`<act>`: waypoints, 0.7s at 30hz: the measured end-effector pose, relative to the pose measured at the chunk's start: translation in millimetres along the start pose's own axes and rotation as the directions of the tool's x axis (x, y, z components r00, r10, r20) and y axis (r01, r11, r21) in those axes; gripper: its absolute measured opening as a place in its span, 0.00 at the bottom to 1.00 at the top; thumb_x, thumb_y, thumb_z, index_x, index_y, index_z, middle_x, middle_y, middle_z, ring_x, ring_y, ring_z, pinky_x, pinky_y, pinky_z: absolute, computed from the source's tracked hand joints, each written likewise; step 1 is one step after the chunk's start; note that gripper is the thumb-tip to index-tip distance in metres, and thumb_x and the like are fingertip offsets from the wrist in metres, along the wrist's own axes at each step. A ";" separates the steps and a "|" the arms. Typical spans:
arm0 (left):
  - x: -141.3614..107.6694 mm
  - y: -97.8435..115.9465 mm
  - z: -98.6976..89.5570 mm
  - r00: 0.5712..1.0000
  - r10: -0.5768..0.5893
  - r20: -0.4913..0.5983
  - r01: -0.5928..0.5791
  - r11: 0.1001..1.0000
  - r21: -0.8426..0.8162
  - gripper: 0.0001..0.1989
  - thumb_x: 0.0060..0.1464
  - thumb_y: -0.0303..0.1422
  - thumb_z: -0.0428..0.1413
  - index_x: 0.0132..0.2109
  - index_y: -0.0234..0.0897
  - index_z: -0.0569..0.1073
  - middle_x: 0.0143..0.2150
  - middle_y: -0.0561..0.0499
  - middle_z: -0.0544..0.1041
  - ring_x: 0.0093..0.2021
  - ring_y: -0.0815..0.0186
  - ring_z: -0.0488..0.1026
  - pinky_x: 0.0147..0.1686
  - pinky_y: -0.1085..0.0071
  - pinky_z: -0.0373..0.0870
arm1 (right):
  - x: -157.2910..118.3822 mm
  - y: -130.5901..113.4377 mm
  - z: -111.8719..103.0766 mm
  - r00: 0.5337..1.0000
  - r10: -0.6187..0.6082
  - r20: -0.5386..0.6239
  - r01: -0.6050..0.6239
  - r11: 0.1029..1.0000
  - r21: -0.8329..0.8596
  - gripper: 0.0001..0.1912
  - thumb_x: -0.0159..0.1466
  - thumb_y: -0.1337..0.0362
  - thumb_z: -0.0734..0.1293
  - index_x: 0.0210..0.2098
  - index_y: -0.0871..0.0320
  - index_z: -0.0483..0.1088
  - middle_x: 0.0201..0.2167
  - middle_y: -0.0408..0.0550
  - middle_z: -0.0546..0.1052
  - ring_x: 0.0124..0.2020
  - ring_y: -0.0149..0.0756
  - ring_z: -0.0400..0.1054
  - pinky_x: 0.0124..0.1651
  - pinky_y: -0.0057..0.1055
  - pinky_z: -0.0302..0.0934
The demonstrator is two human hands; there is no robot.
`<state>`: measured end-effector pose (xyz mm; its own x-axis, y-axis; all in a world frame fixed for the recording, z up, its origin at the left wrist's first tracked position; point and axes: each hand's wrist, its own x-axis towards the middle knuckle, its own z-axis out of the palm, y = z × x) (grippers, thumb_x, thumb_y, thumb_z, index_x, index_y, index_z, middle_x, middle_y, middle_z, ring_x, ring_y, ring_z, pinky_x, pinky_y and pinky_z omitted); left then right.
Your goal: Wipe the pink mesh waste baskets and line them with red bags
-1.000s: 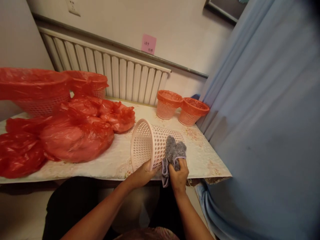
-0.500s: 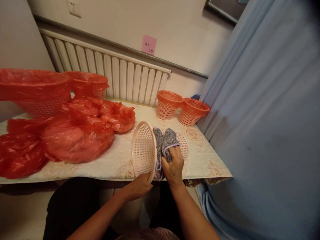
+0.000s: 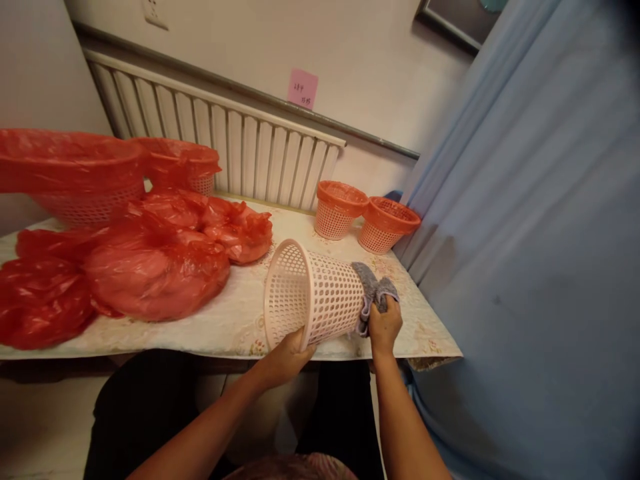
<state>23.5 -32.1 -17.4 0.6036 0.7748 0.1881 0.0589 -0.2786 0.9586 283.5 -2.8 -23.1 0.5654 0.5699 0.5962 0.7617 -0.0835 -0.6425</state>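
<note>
A pale pink plastic wastebasket [image 3: 334, 295] with holes through its wall lies on its side, its mouth facing left. My left hand [image 3: 289, 359] is closed on the near part of its rim. In my right hand [image 3: 385, 327] is a bunched grey cloth [image 3: 369, 283] with a lilac edge. The cloth lies against the base end of the wastebasket, at the right. The fingers of my right hand are partly hidden by the cloth.
Several stuffed red plastic bags [image 3: 157, 273] lie on the left of the covered table [image 3: 430, 333]. Behind them stand red-lined baskets [image 3: 80, 200]. Two small red-lined baskets [image 3: 334, 223] stand at the back right. A radiator [image 3: 225, 133] lines the wall; a blue curtain [image 3: 520, 267] hangs right.
My right hand has slid the cloth rightward, from near the rim to the base end of the wastebasket. My left hand still grips the rim, and more of the basket's side shows.
</note>
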 end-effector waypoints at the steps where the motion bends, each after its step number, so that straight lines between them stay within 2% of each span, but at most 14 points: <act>1: 0.7 -0.9 0.3 1.000 0.006 0.003 -0.006 1.000 0.002 0.23 0.56 0.29 0.49 0.59 0.33 0.68 0.59 0.45 0.72 0.59 0.56 0.67 0.64 0.57 0.57 | -2.5 9.4 0.5 0.999 0.045 -0.013 -0.045 0.999 -0.005 0.20 0.54 0.61 0.62 0.44 0.62 0.72 0.40 0.56 0.73 0.44 0.47 0.65 0.51 0.43 0.59; 3: 3.5 -2.6 0.8 1.000 0.022 0.017 -0.022 1.000 0.004 0.23 0.56 0.28 0.49 0.59 0.32 0.68 0.59 0.45 0.72 0.59 0.57 0.68 0.64 0.58 0.57 | -16.2 16.8 -0.2 0.994 0.102 -0.029 -0.102 0.995 -0.003 0.21 0.54 0.59 0.62 0.43 0.63 0.72 0.39 0.57 0.73 0.42 0.47 0.65 0.50 0.43 0.59; 6: 7.7 -5.2 0.8 0.997 0.059 0.042 -0.060 0.998 0.004 0.22 0.56 0.27 0.48 0.58 0.33 0.69 0.58 0.45 0.73 0.58 0.58 0.68 0.64 0.58 0.57 | -51.3 -2.3 -4.6 0.995 0.098 -0.004 -0.097 0.994 0.055 0.18 0.54 0.60 0.62 0.41 0.62 0.72 0.38 0.55 0.73 0.42 0.46 0.65 0.49 0.42 0.59; 9: 8.5 -8.4 -0.1 0.994 0.082 0.066 -0.082 0.997 0.005 0.19 0.56 0.27 0.48 0.53 0.34 0.72 0.53 0.47 0.76 0.53 0.59 0.71 0.60 0.59 0.62 | -83.0 -45.7 -13.8 0.994 -0.066 0.090 0.046 0.978 0.203 0.12 0.56 0.64 0.63 0.39 0.58 0.71 0.38 0.51 0.72 0.42 0.42 0.65 0.50 0.38 0.60; 11: 6.3 -11.9 -0.9 0.991 0.078 0.112 -0.081 0.997 0.019 0.15 0.57 0.28 0.48 0.48 0.34 0.74 0.46 0.49 0.79 0.47 0.60 0.73 0.55 0.61 0.67 | -91.7 -75.9 -21.5 0.961 -0.227 0.156 0.166 0.930 0.329 0.11 0.56 0.68 0.63 0.39 0.56 0.71 0.39 0.48 0.71 0.43 0.40 0.65 0.49 0.36 0.60; 13: 2.1 -17.4 -2.0 0.983 0.069 0.168 -0.079 0.995 0.057 0.12 0.58 0.29 0.48 0.42 0.35 0.76 0.40 0.50 0.80 0.45 0.61 0.73 0.52 0.63 0.69 | -88.1 -100.1 -27.8 0.924 -0.342 0.169 0.253 0.882 0.398 0.11 0.55 0.71 0.63 0.37 0.55 0.71 0.39 0.47 0.70 0.43 0.39 0.65 0.47 0.34 0.61; 15: -3.6 -24.8 -3.7 0.980 0.059 0.189 -0.083 0.989 0.124 0.12 0.60 0.31 0.47 0.40 0.36 0.75 0.38 0.50 0.80 0.45 0.61 0.73 0.52 0.63 0.68 | -75.2 -116.5 -31.1 0.909 -0.388 0.153 0.299 0.862 0.410 0.12 0.54 0.72 0.63 0.36 0.55 0.71 0.38 0.46 0.69 0.42 0.38 0.65 0.47 0.33 0.61; 19: -15.0 -37.1 -7.9 0.982 0.027 0.189 -0.071 0.970 0.234 0.17 0.63 0.32 0.41 0.47 0.37 0.73 0.48 0.47 0.78 0.51 0.60 0.71 0.58 0.61 0.62 | -46.0 -131.5 -29.9 0.904 -0.402 0.145 0.329 0.870 0.366 0.14 0.54 0.73 0.63 0.38 0.55 0.71 0.38 0.46 0.70 0.43 0.38 0.65 0.48 0.34 0.61; 21: -17.6 -36.0 -8.7 0.984 -0.031 0.175 -0.016 0.965 0.261 0.15 0.61 0.32 0.44 0.47 0.37 0.73 0.48 0.47 0.77 0.51 0.58 0.71 0.57 0.59 0.63 | -41.1 -133.5 -28.6 0.895 -0.415 0.161 0.343 0.874 0.345 0.15 0.54 0.73 0.63 0.40 0.55 0.71 0.40 0.47 0.70 0.44 0.39 0.65 0.49 0.34 0.61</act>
<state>3.9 -30.8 -53.3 0.7316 0.6715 0.1177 0.2546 -0.4292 0.8666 167.6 -38.5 51.9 0.1392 0.6764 0.7233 0.7504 0.4045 -0.5227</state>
